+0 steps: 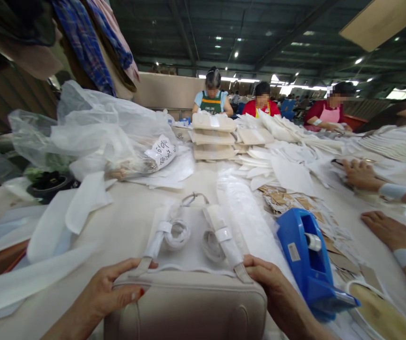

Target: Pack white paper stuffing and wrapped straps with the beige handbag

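A beige handbag (189, 307) stands close in front of me, its top edge facing up. My left hand (116, 285) is closed on its upper left corner, thumb on the near side and fingers by the base of the left strap. My right hand (268, 278) grips the upper right corner, with fingers at the right strap's base; its thumb is hidden. Beyond the bag's top edge the straps lie on white sheeting, wrapped in white material. Two coiled wrapped pieces (177, 234) (213, 246) rest between them.
At right stand a blue tape dispenser (295, 241) and a tub of yellowish stuff (383, 309). Another person's hands (389, 229) work farther right. Stacked beige bags (213, 137), white sheets (288, 170) and a clear plastic bag (97, 127) lie beyond. Several people sit opposite.
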`<state>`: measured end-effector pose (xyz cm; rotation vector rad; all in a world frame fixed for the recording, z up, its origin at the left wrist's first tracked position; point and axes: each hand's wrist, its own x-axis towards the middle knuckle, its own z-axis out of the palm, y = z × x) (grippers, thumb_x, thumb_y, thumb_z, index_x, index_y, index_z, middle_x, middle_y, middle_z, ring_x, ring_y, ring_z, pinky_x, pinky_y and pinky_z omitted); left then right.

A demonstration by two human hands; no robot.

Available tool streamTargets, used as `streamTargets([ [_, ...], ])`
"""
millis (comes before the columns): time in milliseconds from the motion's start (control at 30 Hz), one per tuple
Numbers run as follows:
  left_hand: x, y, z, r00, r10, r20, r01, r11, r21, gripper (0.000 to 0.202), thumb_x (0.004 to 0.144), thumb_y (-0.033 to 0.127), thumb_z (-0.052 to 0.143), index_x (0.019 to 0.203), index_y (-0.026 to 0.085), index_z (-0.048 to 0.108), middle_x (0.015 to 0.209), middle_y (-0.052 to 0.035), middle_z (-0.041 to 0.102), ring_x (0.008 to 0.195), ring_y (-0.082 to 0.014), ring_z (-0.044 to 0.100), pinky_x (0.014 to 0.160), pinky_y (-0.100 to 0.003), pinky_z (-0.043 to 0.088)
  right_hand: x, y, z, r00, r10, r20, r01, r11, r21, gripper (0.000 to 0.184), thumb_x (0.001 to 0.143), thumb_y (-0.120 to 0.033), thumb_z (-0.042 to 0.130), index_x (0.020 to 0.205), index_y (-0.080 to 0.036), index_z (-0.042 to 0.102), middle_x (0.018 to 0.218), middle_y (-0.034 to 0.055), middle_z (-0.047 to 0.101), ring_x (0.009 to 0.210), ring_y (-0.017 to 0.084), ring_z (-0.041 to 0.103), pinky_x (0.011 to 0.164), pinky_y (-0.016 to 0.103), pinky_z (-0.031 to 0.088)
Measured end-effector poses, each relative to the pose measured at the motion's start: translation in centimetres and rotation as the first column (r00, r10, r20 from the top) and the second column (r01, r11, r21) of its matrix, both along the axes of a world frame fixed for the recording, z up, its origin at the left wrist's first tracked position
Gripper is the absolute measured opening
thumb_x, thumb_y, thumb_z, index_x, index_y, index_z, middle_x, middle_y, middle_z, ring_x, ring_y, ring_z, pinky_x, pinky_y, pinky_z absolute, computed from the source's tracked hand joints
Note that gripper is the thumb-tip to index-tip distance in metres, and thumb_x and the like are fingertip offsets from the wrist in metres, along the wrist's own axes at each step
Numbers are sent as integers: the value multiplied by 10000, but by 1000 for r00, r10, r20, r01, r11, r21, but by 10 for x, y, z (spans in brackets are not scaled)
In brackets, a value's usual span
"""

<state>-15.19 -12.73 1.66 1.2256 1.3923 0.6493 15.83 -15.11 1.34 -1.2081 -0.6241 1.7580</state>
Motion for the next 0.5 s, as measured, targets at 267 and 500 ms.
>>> streamTargets([
  [267, 7, -3, 7, 997, 13, 72, -13, 1000, -9, 465, 565, 489, 710, 899, 165, 704, 797, -50, 704, 785, -254, 611, 710, -290, 453, -10, -11, -19, 963, -256, 84, 250, 965, 76, 154, 624, -341, 681, 686, -213, 621, 631, -33, 527, 563, 125, 440, 526, 228, 351],
  [500, 8, -2, 0, 988, 74, 134, -66, 996, -59, 417, 549, 486, 733, 754, 137, 634, 628, -24, 641, 582, -166, 540, 568, -249, 381, 18, -20, -12, 872, 15, 489, -173, 944, 280, 558, 550, -518, 712, 1020, -231, 623, 997, 39, 643, 980, 294, 550, 836, 343, 432],
])
